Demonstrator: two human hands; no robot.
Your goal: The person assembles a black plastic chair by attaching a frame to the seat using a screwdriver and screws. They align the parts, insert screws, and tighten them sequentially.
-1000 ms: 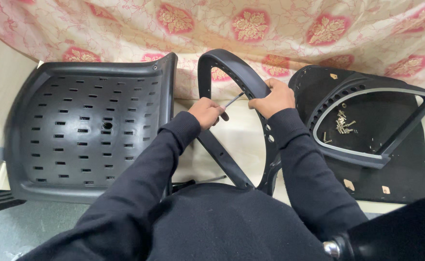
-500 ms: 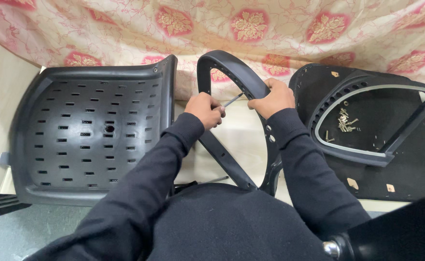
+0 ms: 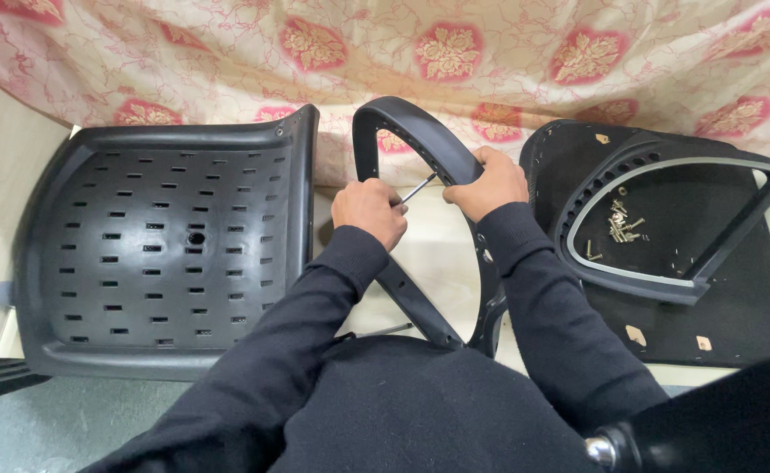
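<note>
A curved black plastic chair frame (image 3: 407, 118) stands upright between my arms. My right hand (image 3: 488, 184) grips its right side near the top. My left hand (image 3: 369, 210) is closed around the handle of a thin metal screwdriver (image 3: 420, 187), whose tip points up and right into the inner edge of the frame beside my right hand. Small holes run along the frame's rim.
A perforated black chair seat shell (image 3: 161, 250) lies to the left. On the right a black pad (image 3: 726, 289) carries a black-and-grey frame (image 3: 665, 280) with several loose screws (image 3: 623, 226) inside. A floral cloth (image 3: 455, 52) hangs behind. A chair part with chrome tip (image 3: 602, 450) sits bottom right.
The view has shifted slightly; both hands stay on the frame and screwdriver in nearly the same place. Nothing was let go or picked up.
</note>
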